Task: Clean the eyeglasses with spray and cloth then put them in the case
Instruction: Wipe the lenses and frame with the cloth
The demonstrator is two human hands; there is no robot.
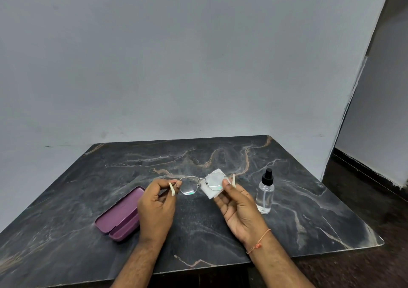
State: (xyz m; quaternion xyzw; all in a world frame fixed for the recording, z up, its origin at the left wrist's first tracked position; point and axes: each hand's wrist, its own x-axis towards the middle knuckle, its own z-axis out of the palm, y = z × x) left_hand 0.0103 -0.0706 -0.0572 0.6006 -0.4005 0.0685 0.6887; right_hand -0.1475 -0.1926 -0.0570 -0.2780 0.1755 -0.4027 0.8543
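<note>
Thin metal-framed eyeglasses (194, 183) with pale temple tips are held above the dark marble table (220, 232). My left hand (156, 208) pinches their left end near the hinge. My right hand (238, 204) holds a small white cloth (213, 194) behind the right lens, with the thumb on the frame's right edge. A clear spray bottle (265, 194) with a black nozzle stands upright just right of my right hand. The purple glasses case (120, 216) lies open on the table to the left of my left hand.
The table's back edge meets a grey wall (176, 67). Its right edge drops to a dark floor (364, 199), with a doorway opening at the far right.
</note>
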